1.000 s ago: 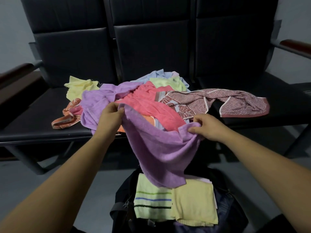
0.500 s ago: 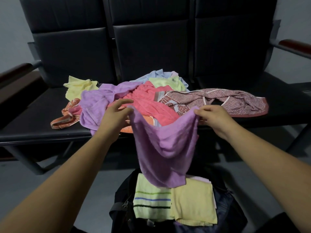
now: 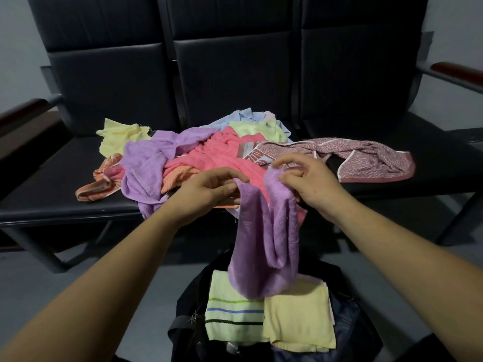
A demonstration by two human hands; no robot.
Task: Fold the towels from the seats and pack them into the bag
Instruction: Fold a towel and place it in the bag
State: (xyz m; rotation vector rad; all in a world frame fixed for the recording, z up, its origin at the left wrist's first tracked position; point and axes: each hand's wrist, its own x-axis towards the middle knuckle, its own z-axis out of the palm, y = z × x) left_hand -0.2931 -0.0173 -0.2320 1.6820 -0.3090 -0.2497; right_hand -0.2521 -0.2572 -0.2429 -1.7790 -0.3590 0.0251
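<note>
The row of black seats [image 3: 52, 197] serves as my sorting surface. The unfolded heap lies across the middle seat and spills onto its neighbours: a maroon patterned towel [image 3: 371, 163] trails off to the right, a coral towel [image 3: 217, 158] sits in the centre, and a second purple towel [image 3: 146, 165] is draped over the left of it. A pale yellow one [image 3: 117, 137] and an orange one [image 3: 96, 184] lie at the left edge.

The black bag [image 3: 190, 304] stands open on the floor right under my arms, so I judge a finished towel only has to drop straight down. Inside it, a green striped towel [image 3: 232, 317] and a yellow towel [image 3: 298, 317] lie folded flat, side by side.

The purple towel [image 3: 266, 244] I am working on hangs in the air between the seat edge and the bag, its lower end over the folded ones. It hangs doubled, in two long lobes, because I hold its top corners close together. I take this as the first fold, made lengthwise, with gravity keeping the cloth straight.

My left hand [image 3: 206, 189] pinches one corner between thumb and fingers. My right hand [image 3: 311, 181] pinches the other, its spare fingers loosely spread.
</note>
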